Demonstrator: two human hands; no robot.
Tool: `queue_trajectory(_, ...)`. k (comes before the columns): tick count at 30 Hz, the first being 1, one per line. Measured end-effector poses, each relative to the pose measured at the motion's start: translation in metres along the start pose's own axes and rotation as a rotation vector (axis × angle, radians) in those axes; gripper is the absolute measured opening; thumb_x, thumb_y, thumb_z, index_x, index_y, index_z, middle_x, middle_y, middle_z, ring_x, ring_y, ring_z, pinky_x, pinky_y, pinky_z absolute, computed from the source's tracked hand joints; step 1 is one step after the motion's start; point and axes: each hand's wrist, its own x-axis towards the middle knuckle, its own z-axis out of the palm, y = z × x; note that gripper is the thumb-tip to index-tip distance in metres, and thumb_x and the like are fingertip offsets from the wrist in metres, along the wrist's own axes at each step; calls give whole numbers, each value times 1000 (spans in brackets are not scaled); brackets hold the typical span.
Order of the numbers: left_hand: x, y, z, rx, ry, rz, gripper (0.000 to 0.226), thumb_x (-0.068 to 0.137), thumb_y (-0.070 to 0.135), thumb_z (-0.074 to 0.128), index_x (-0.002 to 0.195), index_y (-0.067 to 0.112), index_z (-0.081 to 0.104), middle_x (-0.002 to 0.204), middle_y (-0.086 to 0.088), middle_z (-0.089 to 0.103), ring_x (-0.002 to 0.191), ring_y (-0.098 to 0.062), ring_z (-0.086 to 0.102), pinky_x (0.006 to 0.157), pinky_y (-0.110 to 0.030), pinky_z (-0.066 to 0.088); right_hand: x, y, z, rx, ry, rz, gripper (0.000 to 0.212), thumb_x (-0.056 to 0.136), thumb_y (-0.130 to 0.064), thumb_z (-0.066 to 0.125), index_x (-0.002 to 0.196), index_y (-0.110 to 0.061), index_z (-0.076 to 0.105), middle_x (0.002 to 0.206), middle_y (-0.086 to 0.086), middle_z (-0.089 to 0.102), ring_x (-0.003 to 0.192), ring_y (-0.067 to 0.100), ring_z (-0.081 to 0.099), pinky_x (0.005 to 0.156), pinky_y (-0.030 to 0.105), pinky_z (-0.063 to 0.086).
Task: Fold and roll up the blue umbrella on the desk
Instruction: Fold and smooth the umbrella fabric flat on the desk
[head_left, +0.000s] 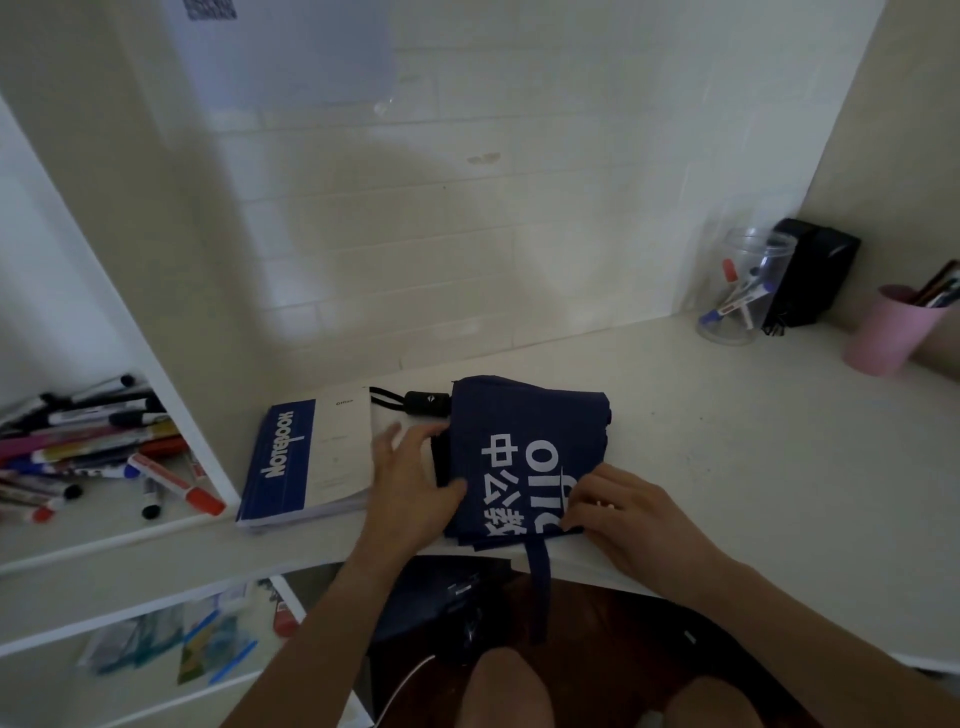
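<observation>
Pressing the blue umbrella flat, both hands' fingers spread: left hand at 9 o'clock, right hand at 4; long axis runs 9 to 3.

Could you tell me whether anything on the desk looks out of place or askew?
The blue umbrella's closing strap dangles loose over the desk edge, unfastened. The umbrella's black handle overlaps the notebook. Nothing looks spilled or damaged.

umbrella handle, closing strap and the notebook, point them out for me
umbrella handle (427, 402), head view, on the black grip's middle.
closing strap (540, 587), head view, on the blue strip hanging over the desk edge.
notebook (284, 460), head view, on the blue cover band.
</observation>
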Motion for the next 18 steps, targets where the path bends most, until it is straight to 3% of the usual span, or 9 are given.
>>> queue_trajectory(2,-3,6,9,441,161,359,53,94,37,67,144,31,51,164,-5,23,150,-24,24,119,-36,26,1,0,0,1,-11,-4,15,83,-11,76,93,-23,76,96,-5,69,85,14,62,71,24,54)
queue_trajectory(4,-2,5,21,726,-61,621,55,104,50,41,156,35,33,170,-2,15,157,-21,8,127,-44,17,4,0,-1,-13,-59,2,17,83,-12,76,93,-25,76,95,-7,68,84,12,60,71,23,54)
queue_trajectory(6,-1,-6,27,861,-312,602,60,105,58,23,161,38,11,171,4,0,157,-15,-5,128,-45,9,7,0,-7,-15,-157,38,20,83,-14,72,95,-29,75,95,-10,67,83,10,58,72,26,54)
queue_trajectory(8,-1,-21,28,880,-406,538,62,104,60,17,160,40,-2,170,8,-9,156,-12,-9,128,-43,8,14,-2,-18,23,-207,131,22,83,-21,63,98,-33,75,95,-13,66,84,8,56,75,29,54)
queue_trajectory(11,-1,-29,32,877,-433,527,62,104,62,12,159,43,-8,169,11,-12,156,-11,-11,129,-40,6,30,-7,-18,53,-21,205,29,93,-27,50,114,-28,70,118,-11,66,108,10,57,93,30,50)
queue_trajectory(12,-1,-29,34,877,-434,523,61,104,62,11,159,43,-8,169,11,-13,156,-10,-12,129,-40,5,36,-8,-14,25,-32,229,38,98,-32,43,131,-28,62,139,-8,57,128,12,50,107,31,43)
queue_trajectory(14,0,-29,37,874,-425,517,61,104,62,11,158,43,-9,169,11,-14,156,-10,-13,129,-39,3,41,-8,2,-26,-248,303,59,102,-50,21,157,-28,25,166,-4,14,154,14,10,124,35,16)
queue_trajectory(16,2,-27,41,864,-440,503,62,103,63,9,158,42,-9,169,11,-15,155,-9,-15,128,-39,2,34,-1,16,-58,-447,356,77,92,-65,-3,159,-27,-1,166,-5,-14,152,13,-15,126,39,3)
queue_trajectory(18,4,-21,54,851,-442,498,62,103,62,10,159,41,-7,169,11,-13,155,-9,-14,128,-40,2,23,13,16,-75,-501,394,86,81,-69,-14,158,-29,-8,163,-7,-21,150,11,-21,126,37,-3)
